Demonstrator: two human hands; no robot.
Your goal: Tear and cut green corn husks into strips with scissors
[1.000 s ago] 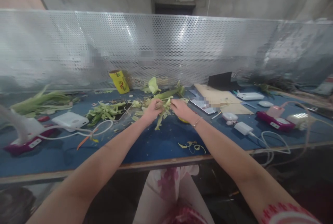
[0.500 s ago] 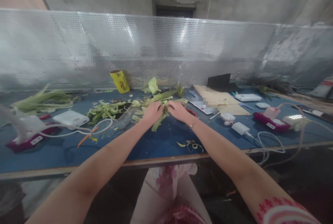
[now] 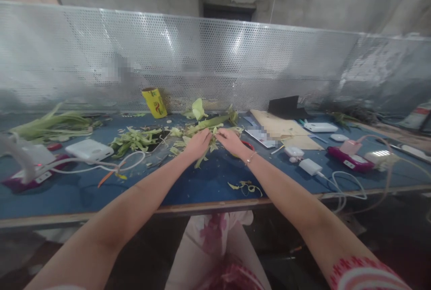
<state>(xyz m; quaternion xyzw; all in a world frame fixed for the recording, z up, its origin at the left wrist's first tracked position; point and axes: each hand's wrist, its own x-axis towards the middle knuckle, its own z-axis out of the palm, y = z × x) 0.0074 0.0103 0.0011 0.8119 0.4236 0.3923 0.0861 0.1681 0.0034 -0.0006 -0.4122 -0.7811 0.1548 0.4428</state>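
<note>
My left hand [image 3: 199,143] and my right hand [image 3: 231,141] are close together over the middle of the blue table. Both have their fingers closed on a pale green corn husk [image 3: 213,146], a leafy piece partly hidden behind the fingertips. Just beyond them lies a longer green husk [image 3: 213,122], with a cupped pale leaf [image 3: 198,109] behind it. Torn husk strips [image 3: 133,142] are heaped to the left, beside a dark phone [image 3: 160,141]. A red ring-shaped handle [image 3: 248,145] shows in part behind my right wrist.
Long leaves [image 3: 50,124] and a yellow paper cup [image 3: 155,103] stand along the back left. White power banks [image 3: 90,150], purple power strips [image 3: 350,159] and looped cables [image 3: 350,184] flank both sides. Brown paper [image 3: 278,121] lies right of centre. A perforated metal screen [image 3: 188,52] closes the back.
My hands stay at the same spot, with small finger movements on the husk. The piece hanging below them has shifted and shows less length. The view has moved slightly.
</note>
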